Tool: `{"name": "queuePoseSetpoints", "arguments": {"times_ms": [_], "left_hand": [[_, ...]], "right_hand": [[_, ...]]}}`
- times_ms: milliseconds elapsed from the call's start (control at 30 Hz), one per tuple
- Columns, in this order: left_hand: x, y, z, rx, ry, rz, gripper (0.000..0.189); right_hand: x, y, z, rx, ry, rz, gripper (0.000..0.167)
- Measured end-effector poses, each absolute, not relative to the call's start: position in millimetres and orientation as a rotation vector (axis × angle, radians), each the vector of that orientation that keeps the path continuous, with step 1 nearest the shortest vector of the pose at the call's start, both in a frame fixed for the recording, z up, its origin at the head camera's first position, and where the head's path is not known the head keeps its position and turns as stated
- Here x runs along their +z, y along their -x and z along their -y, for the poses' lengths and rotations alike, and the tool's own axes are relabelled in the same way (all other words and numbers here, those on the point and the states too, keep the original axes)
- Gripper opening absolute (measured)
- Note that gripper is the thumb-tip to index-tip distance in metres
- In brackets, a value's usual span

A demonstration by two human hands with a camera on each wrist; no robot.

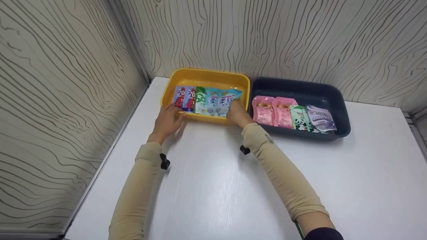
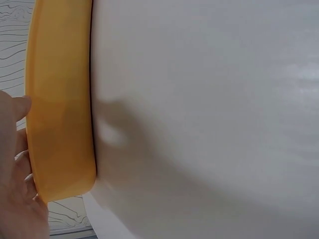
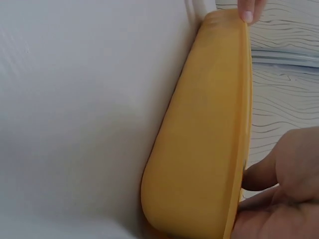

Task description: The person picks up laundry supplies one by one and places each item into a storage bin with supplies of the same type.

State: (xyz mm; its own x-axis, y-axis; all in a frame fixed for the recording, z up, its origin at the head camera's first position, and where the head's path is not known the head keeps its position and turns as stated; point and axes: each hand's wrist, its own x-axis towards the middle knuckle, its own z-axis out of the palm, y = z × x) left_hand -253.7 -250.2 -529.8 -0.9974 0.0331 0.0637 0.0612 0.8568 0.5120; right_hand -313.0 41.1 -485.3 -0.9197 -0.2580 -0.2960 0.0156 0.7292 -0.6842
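Observation:
In the head view, a yellow plastic tub (image 1: 208, 74) holds a row of flat packets. Two purple-and-red packets (image 1: 190, 99) lie at its left, then a green-and-white packet (image 1: 200, 100) and a light blue packet (image 1: 212, 100). Another light blue packet (image 1: 225, 99) with Chinese characters is rightmost. My left hand (image 1: 166, 121) grips the tub's front left rim, its fingers over the edge, as the left wrist view shows. My right hand (image 1: 238, 113) reaches over the front right rim with curled fingers at the rightmost light blue packet; the tub wall (image 3: 199, 129) hides its fingertips.
A dark blue tub (image 1: 300, 85) stands right beside the yellow one. In it lie two pink packets (image 1: 283, 111), a green panda packet (image 1: 300, 117) and a purple-grey packet (image 1: 321, 118). Both tubs stand on a white table (image 1: 217, 180) against wood-patterned walls (image 1: 250, 40).

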Motion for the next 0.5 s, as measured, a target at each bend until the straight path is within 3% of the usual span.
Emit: {"name": "queuePoseSetpoints", "arguments": {"times_ms": [267, 500], "left_hand": [[-529.9, 252.4, 248.8, -0.850, 0.061, 2.975, 0.053], [-529.5, 253.3, 250.4, -0.825, 0.101, 2.946, 0.050]], "right_hand": [[-489.9, 308.3, -35.9, -0.969, 0.135, -2.617, 0.046], [-492.3, 309.6, -39.0, -1.004, 0.260, -2.693, 0.045]]}}
